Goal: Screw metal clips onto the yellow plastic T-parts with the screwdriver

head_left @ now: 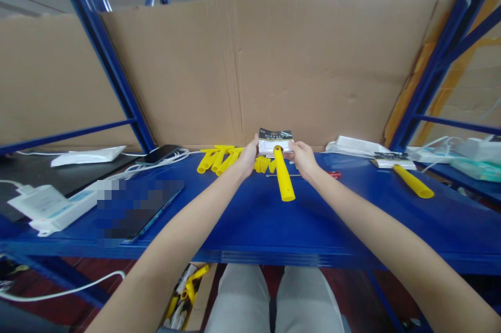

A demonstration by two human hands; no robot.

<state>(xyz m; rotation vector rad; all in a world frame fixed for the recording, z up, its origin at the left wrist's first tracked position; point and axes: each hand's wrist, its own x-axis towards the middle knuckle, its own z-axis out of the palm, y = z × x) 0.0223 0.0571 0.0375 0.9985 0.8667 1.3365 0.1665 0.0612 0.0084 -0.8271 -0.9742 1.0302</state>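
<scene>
Ahead of me, above the blue shelf, is a yellow-handled tool (285, 181) whose wide head carries a black-and-white card. My left hand (248, 158) is closed on the left edge of that head, and my right hand (304, 159) grips its right edge. The hollow handle points back toward me. Left of my left hand lie several yellow T-shaped handles (219, 159). Small yellow pieces (262, 165) sit behind and below the tool. A screwdriver with a red handle (334, 174) lies partly hidden behind my right hand.
Another yellow-handled tool (413, 181) lies at right, near a white packet (354, 146). On the left are a power strip (74, 210), a dark tablet-like device (141, 213) and a phone (159, 154). Cardboard (313, 61) backs the shelf. Below, an open box (201, 296) holds yellow parts.
</scene>
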